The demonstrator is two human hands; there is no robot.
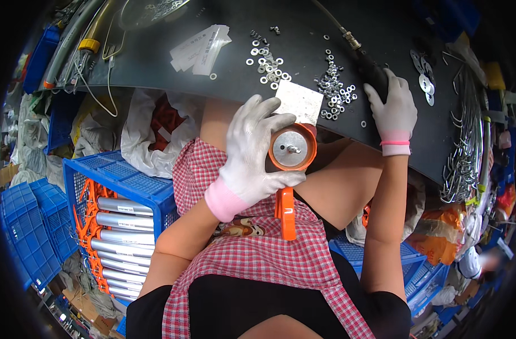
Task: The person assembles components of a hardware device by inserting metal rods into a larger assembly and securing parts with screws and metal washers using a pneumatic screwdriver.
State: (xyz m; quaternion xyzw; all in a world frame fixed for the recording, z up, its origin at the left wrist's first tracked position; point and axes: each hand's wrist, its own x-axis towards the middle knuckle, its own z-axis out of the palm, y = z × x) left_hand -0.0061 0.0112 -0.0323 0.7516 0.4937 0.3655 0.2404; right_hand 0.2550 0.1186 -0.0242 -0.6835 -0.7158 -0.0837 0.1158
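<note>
In my gloved left hand (pixel 252 152) is an orange caulking gun (pixel 286 220), its round open end facing up. My fingers and thumb curl around the orange ring. Inside the ring sits a silver disc (pixel 291 148) with a rod end showing near its middle. The orange handle hangs below, over my apron. My gloved right hand (pixel 395 110) is closed around the black grip of an air screwdriver (pixel 373 72) lying on the dark bench. Just beyond the caulking gun, a pale square plate (pixel 300 103) sticks out over the bench edge.
Loose washers (pixel 269 68) and a pile of small nuts (pixel 334 90) lie on the bench (pixel 258 17), with paper labels (pixel 201 51) to their left. Metal discs (pixel 426 85) and wire hooks (pixel 456 164) are at right. A blue crate (pixel 122 175) holds several silver-tubed caulking guns.
</note>
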